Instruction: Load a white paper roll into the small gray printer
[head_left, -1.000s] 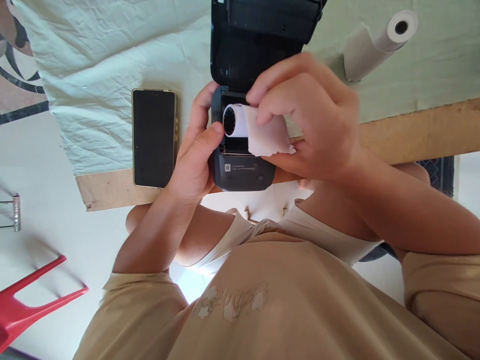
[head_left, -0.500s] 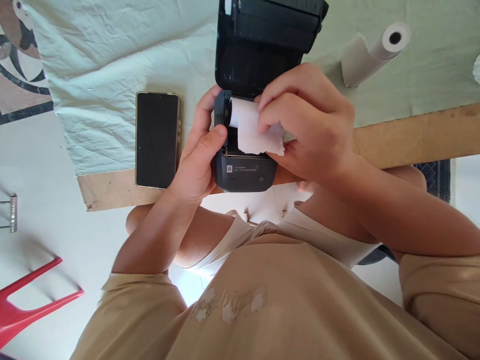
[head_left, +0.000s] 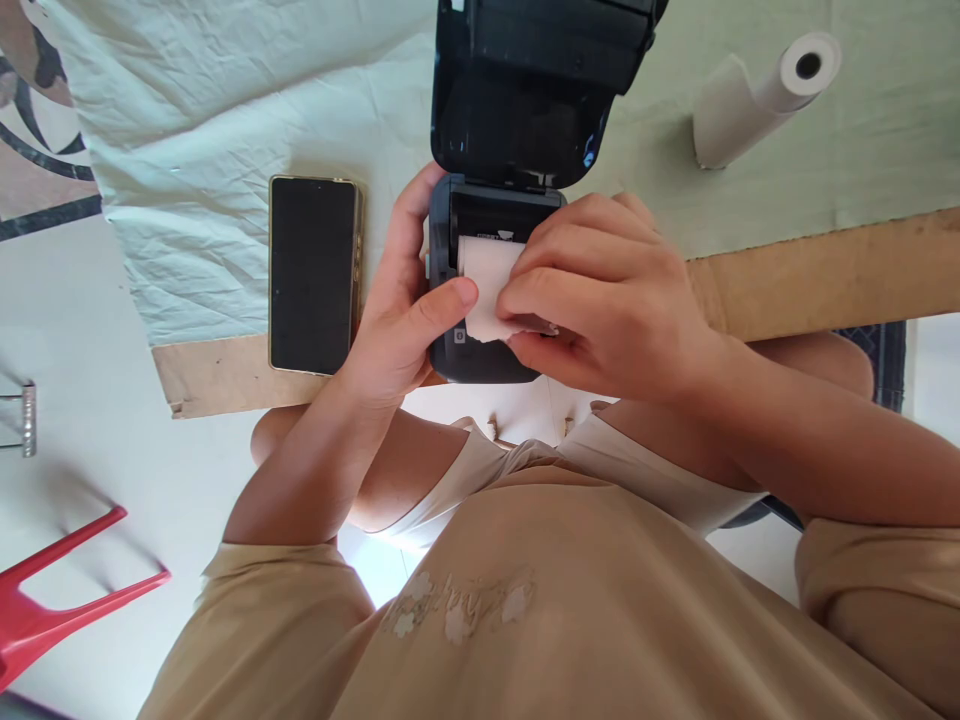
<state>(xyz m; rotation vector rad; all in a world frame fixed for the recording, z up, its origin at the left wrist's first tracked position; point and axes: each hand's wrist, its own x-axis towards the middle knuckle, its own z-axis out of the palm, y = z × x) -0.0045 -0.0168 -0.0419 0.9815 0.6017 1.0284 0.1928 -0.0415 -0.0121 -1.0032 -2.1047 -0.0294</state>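
Observation:
A small black label printer (head_left: 450, 362) is held at the table's near edge, its lid (head_left: 517, 110) flipped up and back. My left hand (head_left: 409, 310) wraps round the printer's left side, the thumb lying over the left edge of the paper. Inside the bay lies a small white paper roll (head_left: 484, 285), its torn loose end hanging over the printer's front. My right hand (head_left: 600, 285) has its fingers closed on the right part of this paper and covers the printer's right side.
A dark-screened phone (head_left: 313, 275) lies left of the printer on the pale green cloth (head_left: 247, 90). At the back right stands a larger white paper roll (head_left: 750, 110), partly unrolled. A brown board edge (head_left: 825, 275) runs along the table front. Red plastic legs (head_left: 82, 600) show at lower left.
My right hand has moved down toward the printer's front, and the small roll sits lower in the bay. The paper's end now covers part of the front label. My left thumb has shifted onto the paper.

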